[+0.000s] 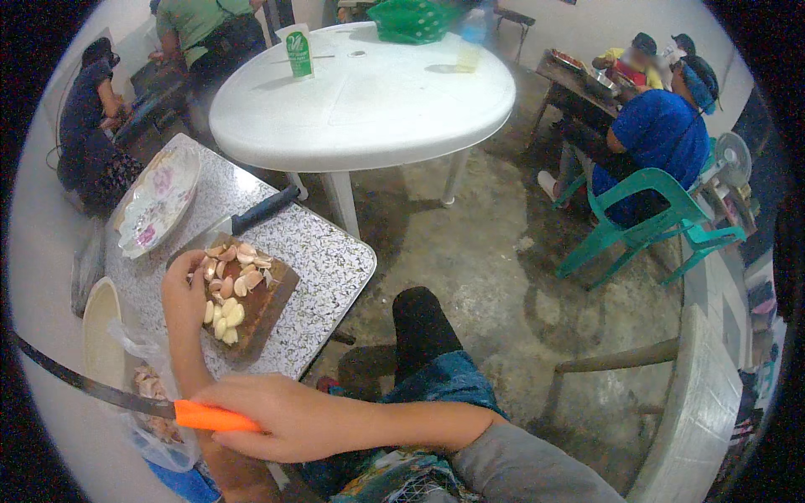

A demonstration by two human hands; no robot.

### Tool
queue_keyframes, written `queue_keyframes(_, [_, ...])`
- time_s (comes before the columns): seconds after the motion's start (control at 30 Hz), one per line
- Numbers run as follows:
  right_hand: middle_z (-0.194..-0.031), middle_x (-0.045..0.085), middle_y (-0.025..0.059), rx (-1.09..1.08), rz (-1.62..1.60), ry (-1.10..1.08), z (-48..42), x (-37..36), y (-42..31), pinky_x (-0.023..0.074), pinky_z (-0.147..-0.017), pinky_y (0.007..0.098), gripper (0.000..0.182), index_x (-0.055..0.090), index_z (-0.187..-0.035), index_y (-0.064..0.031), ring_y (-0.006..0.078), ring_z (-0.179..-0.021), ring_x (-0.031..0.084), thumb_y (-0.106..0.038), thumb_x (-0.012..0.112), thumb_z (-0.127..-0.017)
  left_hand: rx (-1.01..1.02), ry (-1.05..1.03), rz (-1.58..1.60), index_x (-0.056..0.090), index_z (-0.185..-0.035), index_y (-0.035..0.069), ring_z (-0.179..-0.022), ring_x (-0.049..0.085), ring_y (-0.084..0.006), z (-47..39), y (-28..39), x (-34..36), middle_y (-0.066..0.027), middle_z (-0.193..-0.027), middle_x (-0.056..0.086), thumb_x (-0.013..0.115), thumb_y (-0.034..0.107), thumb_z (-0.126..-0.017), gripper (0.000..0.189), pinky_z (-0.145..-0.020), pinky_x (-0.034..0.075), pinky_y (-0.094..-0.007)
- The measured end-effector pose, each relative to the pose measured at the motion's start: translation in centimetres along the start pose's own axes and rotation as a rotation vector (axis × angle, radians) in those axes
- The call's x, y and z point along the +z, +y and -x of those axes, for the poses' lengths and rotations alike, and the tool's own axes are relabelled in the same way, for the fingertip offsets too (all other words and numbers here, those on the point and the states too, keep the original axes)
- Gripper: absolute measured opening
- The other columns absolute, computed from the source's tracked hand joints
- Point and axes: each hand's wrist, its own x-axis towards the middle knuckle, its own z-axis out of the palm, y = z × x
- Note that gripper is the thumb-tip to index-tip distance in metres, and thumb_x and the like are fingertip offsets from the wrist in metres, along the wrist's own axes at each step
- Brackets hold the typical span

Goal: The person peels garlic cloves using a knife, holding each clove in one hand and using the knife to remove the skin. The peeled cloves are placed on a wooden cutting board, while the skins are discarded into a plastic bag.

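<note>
My right hand point(277, 415) grips the orange handle of a knife point(217, 417), whose dark blade points left across the lower left of the view. Further up, my left hand point(181, 283) is at the left edge of a thick wooden chopping board point(264, 314). Its fingertips are at a pile of unpeeled garlic cloves point(242, 261); whether they pinch one is not clear. Several peeled garlic cloves point(225, 319) lie on the board's near left part. Behind the board rests a second knife with a black handle point(267, 207), partly hidden by the board.
The speckled tabletop point(327, 258) also bears a floral oval platter point(160, 198). At left are a beige bowl point(104, 327) and a plastic bag point(154, 402) with garlic skins. A round white table point(377, 119) stands ahead. A person sits in a green chair point(654, 201) at right; others work behind.
</note>
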Motion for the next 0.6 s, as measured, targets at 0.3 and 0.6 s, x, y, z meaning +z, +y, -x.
queue_keyframes(0.3, [-0.093, 0.055, 0.0171, 0.015, -0.001, -0.001, 0.2, 1.4, 0.6, 0.0438, -0.073, 0.0359, 0.037, 0.048, -0.110, 0.0007, 0.0323, -0.084, 0.056, -0.019, 0.055, -0.079, 0.015, 0.075, 0.040, 0.059, -0.092, 0.002, -0.082, 0.059, -0.0243, 0.5, -0.1, -1.1, -0.0125, -0.088, 0.061, 0.052, 0.001, -0.075, 0.018, -0.073, 0.045, -0.0310])
queue_keyframes(0.6, [-0.091, 0.058, 0.0100, 0.122, 0.060, 0.023, -0.6, 1.4, 0.6, 0.0434, -0.073, 0.0274, 0.038, 0.051, -0.111, 0.0000, 0.0172, -0.081, 0.057, -0.013, 0.061, -0.077, 0.096, 0.108, 0.176, 0.060, -0.087, 0.001, -0.078, 0.060, -0.0195, 0.5, -0.9, -1.3, -0.0102, -0.083, 0.062, 0.050, 0.002, -0.075, 0.015, -0.070, 0.046, -0.0293])
